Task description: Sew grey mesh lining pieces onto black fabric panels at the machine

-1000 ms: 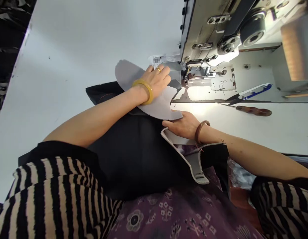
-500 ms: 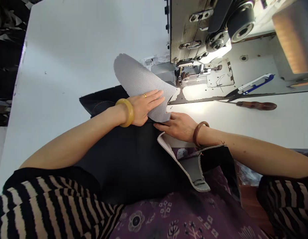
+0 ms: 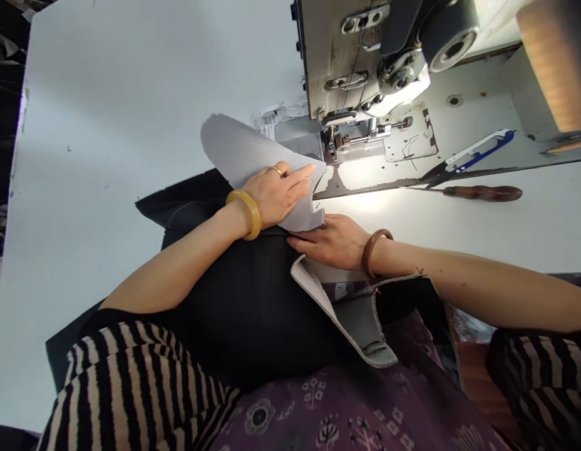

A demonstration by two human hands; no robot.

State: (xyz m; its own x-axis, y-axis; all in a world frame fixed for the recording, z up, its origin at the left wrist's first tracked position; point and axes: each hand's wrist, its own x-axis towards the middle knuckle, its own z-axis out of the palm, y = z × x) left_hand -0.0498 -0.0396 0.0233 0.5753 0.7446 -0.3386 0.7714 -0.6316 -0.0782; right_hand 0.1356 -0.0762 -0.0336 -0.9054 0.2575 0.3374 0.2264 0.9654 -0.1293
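A grey mesh fabric piece lies over a large black sheet-like panel, its pointed end beside the presser foot of the sewing machine. My left hand rests on the mesh, index finger stretched toward the point and the other fingers slightly bent. At the lower corner of the mesh, my right hand has its fingers closed on the edge of the black panel; the thumb is partly hidden. Below it hangs a folded edge with a pale grey backing. A curved stitch line runs along the panel's left part.
The sewing machine head stands at the upper right. Thread snips with a blue and white handle and a wooden-handled awl lie on the right. A barcode label is stuck on the white table.
My left hand has moved slightly right over the mesh, its fingers more bent now. Mesh and panel appear shifted a little left as the view moved. The right hand is nearly unchanged.
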